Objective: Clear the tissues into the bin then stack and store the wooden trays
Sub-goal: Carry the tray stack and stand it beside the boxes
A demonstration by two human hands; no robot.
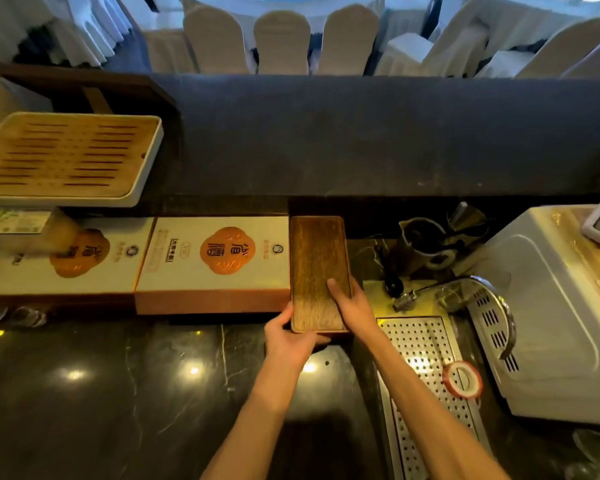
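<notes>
both hands out front gripping one dark tray (317,271): left hand (290,336) at its near corner, right hand (352,306) on its right edge. it's on the counter (118,393) beside two boxes (215,261).

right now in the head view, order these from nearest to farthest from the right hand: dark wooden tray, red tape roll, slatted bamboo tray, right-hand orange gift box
1. Dark wooden tray: the right hand grips its right edge.
2. Right-hand orange gift box: just left of that tray.
3. Red tape roll: lower right, on the perforated drain grate.
4. Slatted bamboo tray: far upper left, raised above the boxes.
</notes>
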